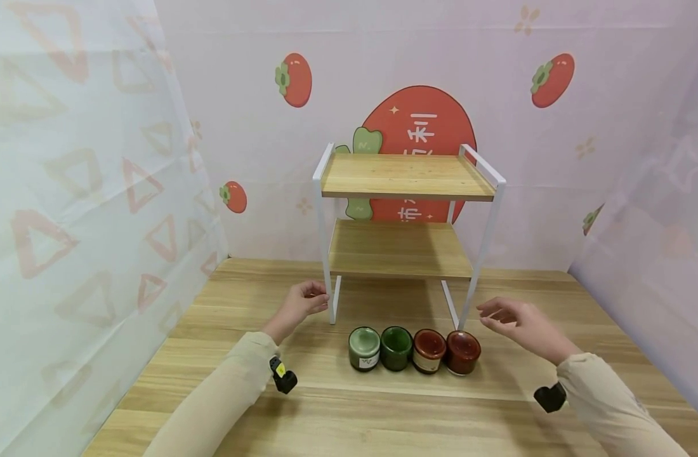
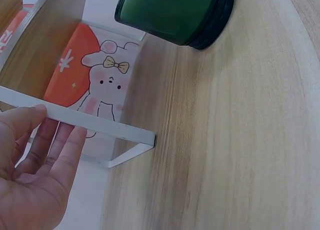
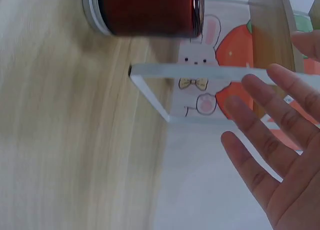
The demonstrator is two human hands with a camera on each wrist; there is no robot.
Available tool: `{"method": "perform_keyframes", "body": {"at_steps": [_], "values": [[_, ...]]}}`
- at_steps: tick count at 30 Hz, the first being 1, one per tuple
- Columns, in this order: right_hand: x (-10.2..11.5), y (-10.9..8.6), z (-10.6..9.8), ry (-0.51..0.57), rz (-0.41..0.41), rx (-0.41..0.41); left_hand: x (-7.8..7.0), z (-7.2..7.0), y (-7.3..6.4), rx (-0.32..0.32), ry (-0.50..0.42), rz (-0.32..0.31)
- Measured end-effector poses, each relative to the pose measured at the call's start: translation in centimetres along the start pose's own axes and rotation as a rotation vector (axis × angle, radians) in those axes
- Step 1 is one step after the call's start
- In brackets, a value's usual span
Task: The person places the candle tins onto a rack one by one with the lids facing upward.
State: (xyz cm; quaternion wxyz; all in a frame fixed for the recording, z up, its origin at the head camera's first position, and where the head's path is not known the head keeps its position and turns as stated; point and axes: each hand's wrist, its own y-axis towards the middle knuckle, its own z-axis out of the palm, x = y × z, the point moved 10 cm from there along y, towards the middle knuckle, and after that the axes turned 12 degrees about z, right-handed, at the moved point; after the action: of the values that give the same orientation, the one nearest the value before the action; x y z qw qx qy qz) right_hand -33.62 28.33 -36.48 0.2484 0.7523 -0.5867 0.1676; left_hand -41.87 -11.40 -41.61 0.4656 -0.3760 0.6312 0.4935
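A two-tier rack (image 1: 405, 178) with wooden shelves and a white metal frame stands at the middle of the table. My left hand (image 1: 303, 299) is at its front-left leg (image 2: 100, 126), with straight fingers (image 2: 60, 150) touching the bar. My right hand (image 1: 511, 317) hovers with fingers spread just right of the front-right leg (image 3: 200, 71), apart from it. In front of the rack stand several jars in a row: a light green jar (image 1: 364, 348), a dark green jar (image 1: 396, 347), a brown-red jar (image 1: 429, 350) and a red jar (image 1: 462, 351). Both shelves are bare.
The wooden table (image 1: 383, 412) has printed cloth walls on the left (image 1: 69, 222), the back and the right. The left wrist view shows a green jar (image 2: 175, 12) at its top edge; the right wrist view shows a red jar (image 3: 145, 12).
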Motion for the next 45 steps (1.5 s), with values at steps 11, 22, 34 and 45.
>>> {"method": "perform_keyframes", "body": {"at_steps": [11, 22, 34, 45], "values": [[1.7, -1.2, 1.9, 0.289, -0.057, 0.047, 0.0, 0.1, 0.0, 0.012, 0.010, 0.007], [0.7, -1.6, 4.6, 0.300, 0.053, 0.114, 0.0, 0.1, 0.0, 0.022, 0.014, 0.009], [0.2, -1.8, 6.1, 0.273, 0.043, 0.160, 0.2, 0.1, 0.0, 0.028, 0.012, 0.000], [0.4, -1.8, 6.6, 0.246, 0.055, 0.190, 0.2, 0.0, 0.1, 0.021, 0.020, 0.005]]}}
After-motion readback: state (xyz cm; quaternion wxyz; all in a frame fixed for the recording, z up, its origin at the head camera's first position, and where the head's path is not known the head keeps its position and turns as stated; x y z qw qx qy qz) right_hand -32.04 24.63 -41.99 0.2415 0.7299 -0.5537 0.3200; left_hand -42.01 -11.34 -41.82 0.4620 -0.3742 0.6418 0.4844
